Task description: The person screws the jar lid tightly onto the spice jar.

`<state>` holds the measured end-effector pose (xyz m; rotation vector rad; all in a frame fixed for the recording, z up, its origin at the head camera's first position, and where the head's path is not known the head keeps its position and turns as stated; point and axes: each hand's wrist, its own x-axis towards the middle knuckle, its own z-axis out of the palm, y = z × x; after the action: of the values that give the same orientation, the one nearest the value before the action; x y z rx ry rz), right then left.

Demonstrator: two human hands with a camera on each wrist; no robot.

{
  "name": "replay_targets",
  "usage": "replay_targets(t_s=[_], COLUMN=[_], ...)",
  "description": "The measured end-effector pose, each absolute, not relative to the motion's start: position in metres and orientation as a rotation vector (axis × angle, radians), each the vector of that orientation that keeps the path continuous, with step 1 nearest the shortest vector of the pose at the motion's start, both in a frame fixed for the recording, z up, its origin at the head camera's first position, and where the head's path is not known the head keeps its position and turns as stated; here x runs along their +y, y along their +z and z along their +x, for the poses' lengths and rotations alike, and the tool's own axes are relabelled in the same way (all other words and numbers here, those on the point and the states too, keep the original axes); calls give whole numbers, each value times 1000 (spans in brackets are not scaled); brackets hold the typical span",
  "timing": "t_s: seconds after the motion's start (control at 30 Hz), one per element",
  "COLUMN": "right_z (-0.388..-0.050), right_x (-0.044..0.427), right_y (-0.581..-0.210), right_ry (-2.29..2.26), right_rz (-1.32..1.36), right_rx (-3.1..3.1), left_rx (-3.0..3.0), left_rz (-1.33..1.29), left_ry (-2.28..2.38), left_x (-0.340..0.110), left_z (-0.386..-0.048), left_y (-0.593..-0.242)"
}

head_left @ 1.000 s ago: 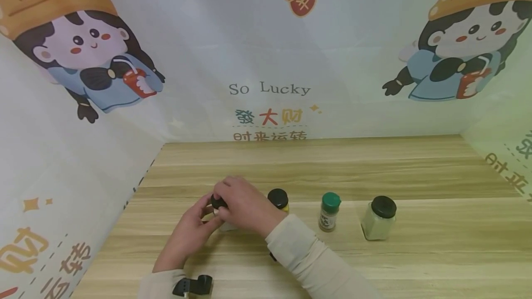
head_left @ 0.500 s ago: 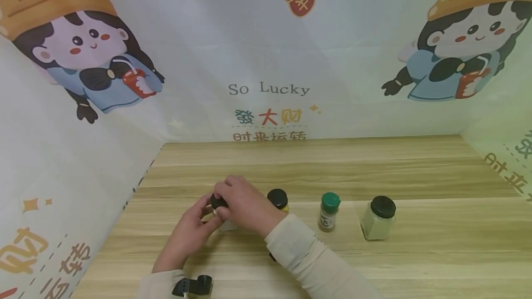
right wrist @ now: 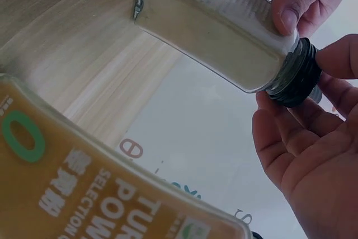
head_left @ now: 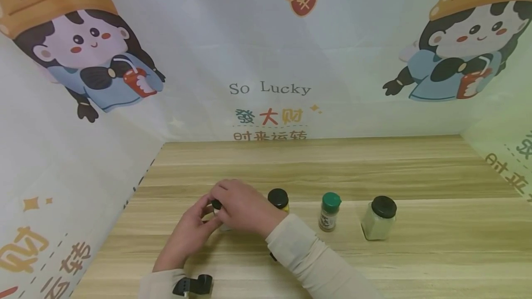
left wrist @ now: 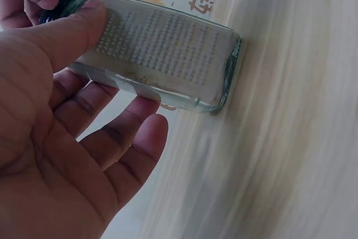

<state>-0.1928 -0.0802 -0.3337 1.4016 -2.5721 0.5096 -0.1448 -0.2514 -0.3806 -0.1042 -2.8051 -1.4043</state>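
Note:
My left hand (head_left: 189, 232) grips a clear glass spice jar (left wrist: 162, 48) of pale powder, thumb on one face and fingers beneath. White printed text covers part of the glass. At the jar's neck, my right hand (head_left: 245, 209) pinches the ridged black lid (right wrist: 299, 76) between thumb and fingers. The lid sits at the mouth of the jar; whether it is loose cannot be told. From the head view, both hands hide most of this jar. Beside the right hand stands a black-lidded jar (head_left: 277, 197) of yellow powder, partly covered by the forearm.
To the right are a small green-capped shaker (head_left: 329, 213) and a square black-lidded jar (head_left: 378, 223) of pale powder, both upright on the wooden table (head_left: 436, 253). The yellow powder jar (right wrist: 84, 172) looms large in the right wrist view. A printed curtain (head_left: 353, 59) encloses the table.
The right hand has turned slightly on the lid, its knuckles shifting left and covering more of it. The left hand and the other jars have stayed put.

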Motion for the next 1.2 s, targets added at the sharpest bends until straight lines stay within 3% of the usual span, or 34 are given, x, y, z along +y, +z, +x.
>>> replay_targets(t_s=[0.67, 1.2], right_z=[-192, -194], right_x=[-78, -78], right_y=[-337, -336], right_ry=[543, 507], right_rz=[1275, 1379], right_rx=[-2600, -2572], left_rx=[-2791, -2800], left_rz=[-140, -93], left_ry=[-1455, -1444], left_x=[-252, -251], left_z=[-146, -145], left_y=[-380, -380])
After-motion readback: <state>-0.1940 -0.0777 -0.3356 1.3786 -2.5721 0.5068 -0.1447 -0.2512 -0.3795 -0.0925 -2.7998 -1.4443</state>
